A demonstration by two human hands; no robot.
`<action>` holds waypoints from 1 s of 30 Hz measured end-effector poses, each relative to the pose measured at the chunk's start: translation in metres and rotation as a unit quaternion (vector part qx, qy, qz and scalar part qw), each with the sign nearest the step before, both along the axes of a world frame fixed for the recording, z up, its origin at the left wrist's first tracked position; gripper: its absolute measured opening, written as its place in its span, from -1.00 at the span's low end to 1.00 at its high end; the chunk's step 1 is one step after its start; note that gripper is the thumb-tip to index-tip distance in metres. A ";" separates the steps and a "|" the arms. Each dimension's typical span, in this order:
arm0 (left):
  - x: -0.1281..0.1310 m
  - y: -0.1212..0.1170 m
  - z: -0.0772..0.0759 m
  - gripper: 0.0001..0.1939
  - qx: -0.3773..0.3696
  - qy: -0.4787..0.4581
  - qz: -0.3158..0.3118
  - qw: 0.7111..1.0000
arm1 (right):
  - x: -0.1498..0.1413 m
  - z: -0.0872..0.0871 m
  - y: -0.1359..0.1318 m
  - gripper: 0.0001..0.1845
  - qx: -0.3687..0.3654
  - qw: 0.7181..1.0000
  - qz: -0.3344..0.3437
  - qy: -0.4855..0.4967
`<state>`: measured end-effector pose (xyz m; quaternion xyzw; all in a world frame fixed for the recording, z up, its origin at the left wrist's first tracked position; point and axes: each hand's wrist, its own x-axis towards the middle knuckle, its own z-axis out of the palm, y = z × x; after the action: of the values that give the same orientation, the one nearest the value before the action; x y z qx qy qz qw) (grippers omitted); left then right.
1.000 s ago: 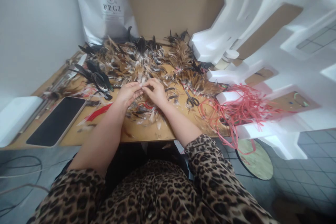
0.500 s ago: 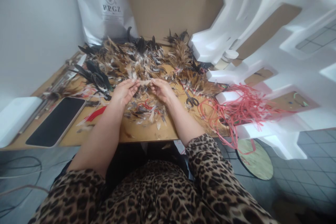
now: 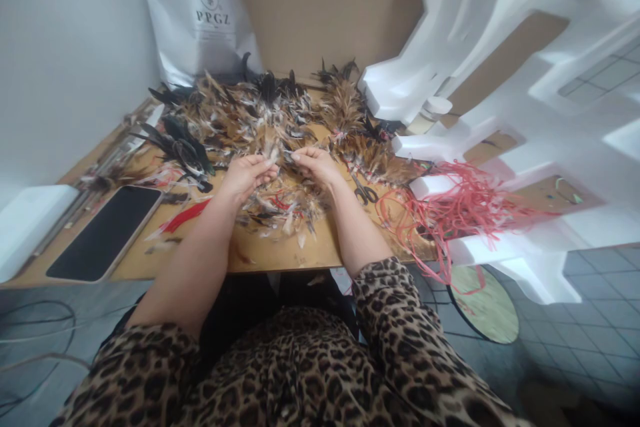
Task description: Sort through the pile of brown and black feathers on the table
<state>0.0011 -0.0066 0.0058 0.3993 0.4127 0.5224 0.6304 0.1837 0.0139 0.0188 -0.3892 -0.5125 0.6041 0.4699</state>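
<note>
Over the middle of the table, my left hand (image 3: 249, 175) pinches a pale brown-and-white feather (image 3: 271, 145) between thumb and fingers, its fluffy end pointing up. A short gap to the right, my right hand (image 3: 316, 164) is closed in a pinch, with a thin pale tip at its fingers that is too small to name. Beyond both hands lies a wide heap of brown, white and black feathers (image 3: 215, 103). Loose feather scraps and red bits (image 3: 280, 210) lie below them, nearer the table edge.
Black-handled scissors (image 3: 367, 193) lie right of my right forearm. Tangled red ribbon (image 3: 463, 207) hangs over white foam packing (image 3: 505, 247) on the right. On the left are a phone (image 3: 107, 233), a white box (image 3: 35, 227) and a red strip (image 3: 186, 215). A white bag (image 3: 200, 47) stands behind.
The light feather strand stretched between both hands no longer spans them. My left hand has shifted slightly right with an upright feather, and my right hand has turned a little and moved slightly right.
</note>
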 end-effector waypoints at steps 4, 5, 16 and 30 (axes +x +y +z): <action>0.006 -0.004 0.000 -0.82 0.004 0.052 -0.025 0.998 | -0.015 -0.005 -0.004 -0.63 -0.001 1.000 -0.007 -0.004; 0.006 -0.004 -0.001 -0.81 0.004 0.055 -0.028 0.998 | -0.019 -0.006 -0.006 -0.64 0.003 1.000 -0.018 -0.005; 0.003 0.001 -0.004 -0.88 -0.011 0.009 0.007 1.000 | -0.022 -0.010 0.001 -0.74 0.055 0.989 -0.132 -0.030; -0.005 0.007 -0.002 -0.95 -0.046 -0.119 0.045 0.991 | -0.012 -0.008 0.025 -0.73 0.267 0.771 -0.144 -0.560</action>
<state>-0.0038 -0.0001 0.0036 0.2860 0.3758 0.5744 0.6686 0.1719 0.0390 0.0112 -0.5867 -0.7637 0.0426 0.2660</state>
